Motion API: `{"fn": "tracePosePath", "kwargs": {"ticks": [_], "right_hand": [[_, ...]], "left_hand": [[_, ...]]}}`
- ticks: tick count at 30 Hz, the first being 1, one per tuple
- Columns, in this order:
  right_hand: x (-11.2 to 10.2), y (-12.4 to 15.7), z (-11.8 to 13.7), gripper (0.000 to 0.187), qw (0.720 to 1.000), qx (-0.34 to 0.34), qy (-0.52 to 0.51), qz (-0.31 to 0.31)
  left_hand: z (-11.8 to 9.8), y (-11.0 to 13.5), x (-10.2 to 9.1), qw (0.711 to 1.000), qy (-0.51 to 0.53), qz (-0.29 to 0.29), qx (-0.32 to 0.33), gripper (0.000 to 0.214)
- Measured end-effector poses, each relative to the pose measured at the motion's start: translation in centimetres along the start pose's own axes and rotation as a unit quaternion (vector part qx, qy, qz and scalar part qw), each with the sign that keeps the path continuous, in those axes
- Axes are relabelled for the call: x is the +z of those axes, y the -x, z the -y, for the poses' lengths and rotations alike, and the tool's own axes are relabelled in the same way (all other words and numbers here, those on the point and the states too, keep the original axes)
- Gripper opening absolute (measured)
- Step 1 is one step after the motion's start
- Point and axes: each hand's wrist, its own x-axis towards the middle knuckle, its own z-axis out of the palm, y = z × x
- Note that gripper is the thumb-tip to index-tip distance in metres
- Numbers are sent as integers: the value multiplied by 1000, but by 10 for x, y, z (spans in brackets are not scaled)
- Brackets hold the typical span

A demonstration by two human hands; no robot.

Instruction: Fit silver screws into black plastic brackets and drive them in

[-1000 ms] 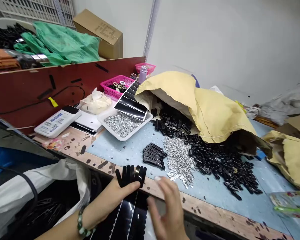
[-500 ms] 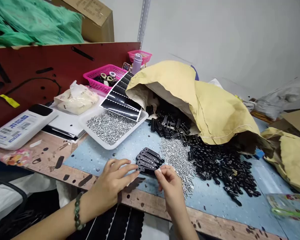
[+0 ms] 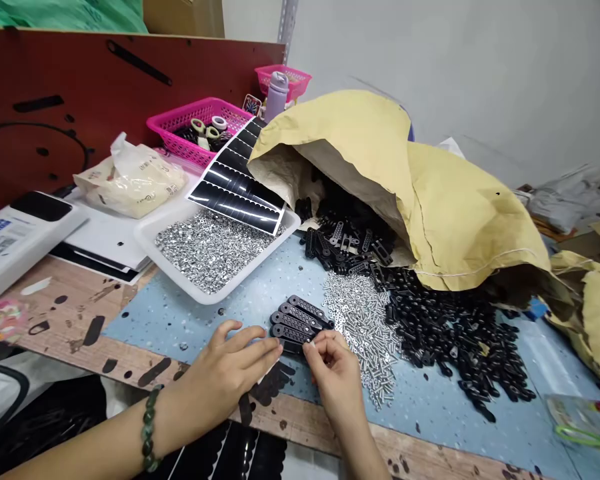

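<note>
Several black perforated plastic strips (image 3: pixel 300 321) lie side by side in a slightly fanned row on the blue mat, near the table's front edge. My left hand (image 3: pixel 235 370) rests at their left end, its fingers stretched out and the fingertips touching the nearest strip. At the right end, my right hand (image 3: pixel 335 367) has thumb and forefinger pinched on the end of the nearest strip; part of that strip is hidden by the fingers. Just beyond my right hand spreads a heap of small silvery screws (image 3: pixel 365 327).
A white tray (image 3: pixel 145 247) of small metal pieces stands behind my left hand, with a black sticker sheet (image 3: pixel 240 193) leaning over it. Loose black parts (image 3: pixel 460 353) spill from a yellow paper sack (image 3: pixel 460 207). A pink basket (image 3: pixel 190 113) stands at the back.
The view has dipped and come closer, so the table contents appear shifted. Both hands stay at the strips with nearly the same hold.
</note>
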Motion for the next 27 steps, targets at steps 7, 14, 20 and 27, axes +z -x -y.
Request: {"fn": "tracePosePath", "kwargs": {"ticks": [7,14,20,27], "right_hand": [[-1,-1,6,25,994,-28,98,31],[-18,0,17,26,933,-94,347,16],[-16,7,32,21,961,-196,132,147],[-7,7,39,35,977,-144,46,151]], "left_hand": [[-5,-11,3,1000,-1,-6,-7,49],[-5,-16,-3,996,64,26,-61,47],[-1,-16,-19,971,181,75,-137,29],[2,-14,-23,962,207,87,-153,34]]}}
